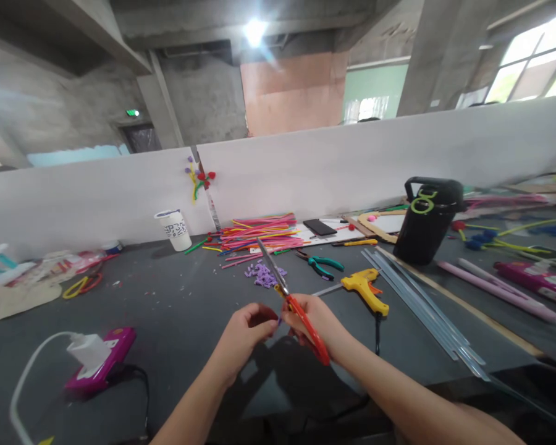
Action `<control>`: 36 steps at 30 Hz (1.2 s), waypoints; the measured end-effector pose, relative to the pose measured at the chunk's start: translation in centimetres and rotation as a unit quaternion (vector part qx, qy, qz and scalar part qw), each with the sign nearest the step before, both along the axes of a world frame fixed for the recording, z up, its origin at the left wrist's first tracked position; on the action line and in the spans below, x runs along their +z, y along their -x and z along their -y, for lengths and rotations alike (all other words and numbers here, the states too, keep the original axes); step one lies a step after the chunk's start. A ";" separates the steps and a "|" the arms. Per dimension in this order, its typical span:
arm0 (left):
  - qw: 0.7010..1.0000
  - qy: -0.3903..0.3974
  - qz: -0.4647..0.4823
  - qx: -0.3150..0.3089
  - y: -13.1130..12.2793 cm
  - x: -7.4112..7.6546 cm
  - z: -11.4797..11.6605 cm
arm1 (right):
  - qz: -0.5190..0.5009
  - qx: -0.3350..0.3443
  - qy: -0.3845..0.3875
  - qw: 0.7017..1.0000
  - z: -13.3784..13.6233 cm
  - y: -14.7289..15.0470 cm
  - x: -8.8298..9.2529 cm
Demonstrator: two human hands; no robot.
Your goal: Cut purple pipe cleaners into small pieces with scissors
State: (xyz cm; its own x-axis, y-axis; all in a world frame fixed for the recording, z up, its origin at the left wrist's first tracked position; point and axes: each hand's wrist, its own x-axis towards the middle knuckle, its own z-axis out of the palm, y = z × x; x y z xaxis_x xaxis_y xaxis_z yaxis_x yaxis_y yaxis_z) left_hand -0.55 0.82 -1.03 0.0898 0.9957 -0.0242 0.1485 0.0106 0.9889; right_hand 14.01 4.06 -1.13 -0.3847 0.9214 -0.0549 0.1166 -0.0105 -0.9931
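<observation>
My right hand is closed around red-handled scissors, whose blades point up and away over the table. Close beside it, my left hand pinches a small purple piece of pipe cleaner. That piece shows between the fingertips of both hands, and most of it is hidden by them. Just beyond the hands lies a loose pile of short purple pipe cleaner pieces. The scissor blades pass over the right part of this pile.
Behind the pile lie long coloured pipe cleaners. To the right are teal-handled pliers, a yellow glue gun, clear glue sticks and a black bottle. A purple power strip and a white cup stand left.
</observation>
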 end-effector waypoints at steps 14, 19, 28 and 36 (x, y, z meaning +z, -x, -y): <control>0.973 -0.095 -0.210 0.022 -0.8 -0.1 -0.2 | 0.073 -0.024 -0.094 0.993 -0.2 0.5 0.1; 0.952 -0.097 -0.285 0.046 -0.4 0.2 -0.4 | 0.076 -0.022 -0.097 0.992 -0.9 0.7 -0.1; 0.986 -0.060 -0.145 0.050 -0.6 0.6 -0.2 | 0.079 -0.019 -0.119 0.989 -0.9 0.3 0.2; 0.984 -0.079 -0.138 0.074 -1.3 -0.1 -0.5 | 0.090 -0.024 -0.138 0.986 -0.7 0.1 0.2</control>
